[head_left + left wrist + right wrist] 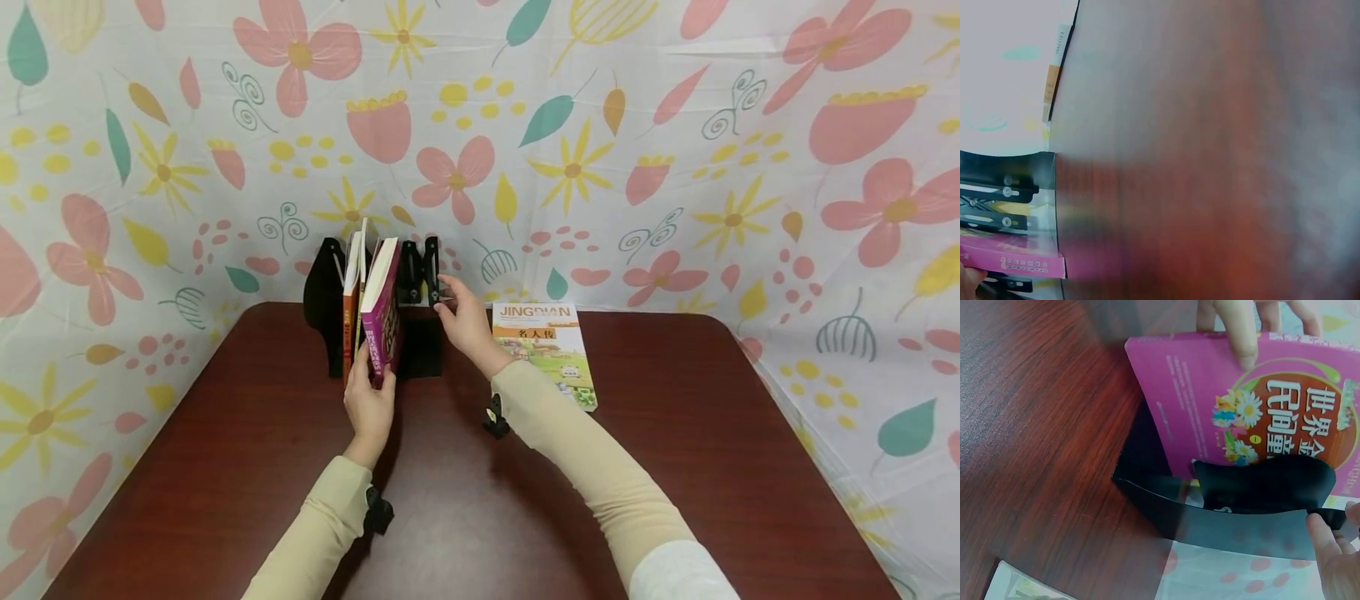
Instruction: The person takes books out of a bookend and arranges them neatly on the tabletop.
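My left hand [369, 408] grips a magenta book [382, 321] by its spine, thumb on one cover and fingers on the other. The book stands tilted in a black bookend [1229, 528], beside a few thinner upright books [350, 308], one with an orange spine. In the right wrist view the magenta cover shows flowers and a brown title patch, with the left fingers [1241, 331] across its top edge. My right hand [468, 325] pinches the edge of the bookend's right upright [432, 271] between thumb and fingers. Only a fingertip of the left hand shows in the left wrist view.
Right of the bookend, a book with a pale green illustrated cover [551, 342] lies flat on the dark red-brown table [675, 467], partly behind the right forearm. A flower-patterned cloth [480, 125] hangs close behind the table's back edge.
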Motion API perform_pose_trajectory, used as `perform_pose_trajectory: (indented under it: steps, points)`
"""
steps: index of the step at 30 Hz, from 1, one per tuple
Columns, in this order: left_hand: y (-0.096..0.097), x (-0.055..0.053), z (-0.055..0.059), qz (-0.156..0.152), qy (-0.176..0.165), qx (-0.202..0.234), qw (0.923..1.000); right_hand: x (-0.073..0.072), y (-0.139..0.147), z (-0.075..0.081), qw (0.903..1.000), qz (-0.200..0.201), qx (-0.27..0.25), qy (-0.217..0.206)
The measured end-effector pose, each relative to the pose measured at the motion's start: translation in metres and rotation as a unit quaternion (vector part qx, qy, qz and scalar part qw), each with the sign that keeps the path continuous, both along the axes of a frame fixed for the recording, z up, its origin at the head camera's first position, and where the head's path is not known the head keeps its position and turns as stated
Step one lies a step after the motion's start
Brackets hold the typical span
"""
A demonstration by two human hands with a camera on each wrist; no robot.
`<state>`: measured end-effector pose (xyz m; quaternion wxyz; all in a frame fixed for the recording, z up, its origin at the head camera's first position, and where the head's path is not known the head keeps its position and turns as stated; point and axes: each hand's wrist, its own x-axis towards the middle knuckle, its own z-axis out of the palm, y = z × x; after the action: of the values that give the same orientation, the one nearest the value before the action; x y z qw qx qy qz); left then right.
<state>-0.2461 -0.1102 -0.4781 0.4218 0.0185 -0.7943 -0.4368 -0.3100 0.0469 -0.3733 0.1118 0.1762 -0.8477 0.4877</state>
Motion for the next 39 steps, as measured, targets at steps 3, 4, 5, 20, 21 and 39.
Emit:
perform_pose_trajectory:
  steps: [3,4,5,20,21,39]
  points:
    - [-0.003,0.004,0.000,-0.009,-0.007,-0.005,0.9999,0.000,0.000,-0.001,1.0000,-0.003,0.001,0.005]
    - [-0.004,0.006,0.001,-0.013,-0.008,-0.004,0.9999,0.000,0.000,-0.001,1.0000,-0.004,0.001,0.008]
    - [-0.005,0.007,0.001,-0.016,-0.009,-0.004,0.9998,0.000,-0.001,-0.001,0.9999,-0.004,0.001,0.010]
    - [-0.017,0.025,0.001,-0.019,0.012,0.012,0.9997,0.000,-0.001,-0.002,0.9996,0.004,0.003,0.028]
    - [-0.019,0.026,0.001,-0.016,0.015,0.013,0.9997,0.000,-0.001,-0.002,0.9996,0.006,0.004,0.029]
    - [-0.041,0.044,0.003,-0.039,0.054,0.046,0.9967,-0.002,-0.001,-0.003,0.9999,0.001,0.009,0.009]
